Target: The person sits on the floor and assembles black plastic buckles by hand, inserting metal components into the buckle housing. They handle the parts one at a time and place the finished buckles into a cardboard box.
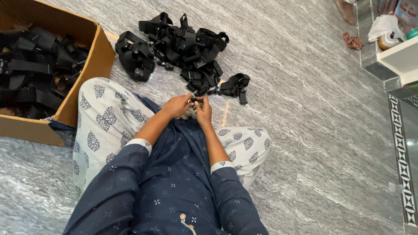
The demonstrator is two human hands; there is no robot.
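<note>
Head view: seated on grey marble floor [305, 130], legs crossed, both hands together just above the lap.
Left hand [177, 105]: fingers curled, pinching one end of a small black clip [194, 102].
Right hand [203, 110]: fingers bent, pressed on the other end of the same clip, touching the left hand.
Clip: between the two hands, mostly hidden by the fingers, shape hard to tell.
Strap pile [183, 48]: heap of black straps and buckles on the floor, just ahead of the hands.
Loose strap [235, 85]: single black piece lying at the right edge of the pile, nearest the hands.
Cardboard box [85, 82]: open, at the left beside the knee, filled with more black straps.
Shelf [398, 54]: white, at upper right, with small items on it.
Bare foot [346, 11]: another person's, top edge, well apart.
</note>
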